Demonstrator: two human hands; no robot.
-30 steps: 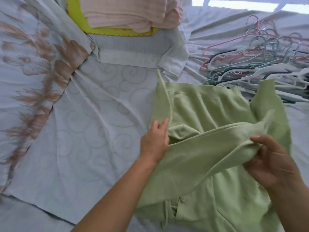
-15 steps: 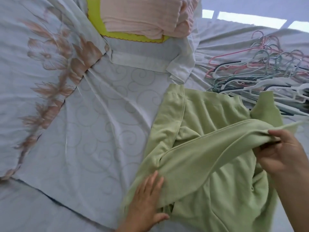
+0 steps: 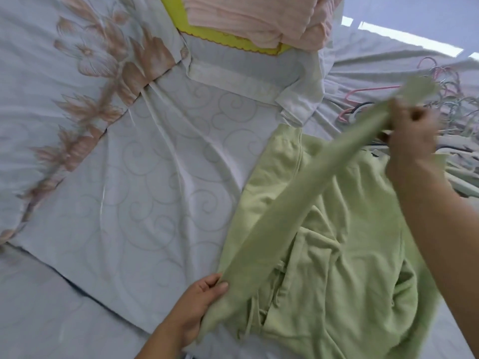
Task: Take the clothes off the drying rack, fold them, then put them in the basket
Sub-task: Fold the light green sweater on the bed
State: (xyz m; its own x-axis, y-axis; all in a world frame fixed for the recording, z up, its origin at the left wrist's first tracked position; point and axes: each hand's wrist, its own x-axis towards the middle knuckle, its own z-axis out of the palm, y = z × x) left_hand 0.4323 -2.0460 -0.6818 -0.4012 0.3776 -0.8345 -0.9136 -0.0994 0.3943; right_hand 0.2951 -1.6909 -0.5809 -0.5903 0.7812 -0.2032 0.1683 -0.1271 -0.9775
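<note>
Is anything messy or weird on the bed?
Only the hangers look messy: they lie in a tangled heap on the right of the bed. The green garment is rumpled, but the left hand and right hand hold one long part taut. Nothing looks torn or spilled.

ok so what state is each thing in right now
green sweatshirt: crumpled on the bed, not yet folded
sleeve: raised, held taut between both hands
left hand: grips the sleeve's near end
right hand: grips the sleeve's far end, blurred
pink clothes: folded, stacked
hangers: bare, heaped on the bed
</note>
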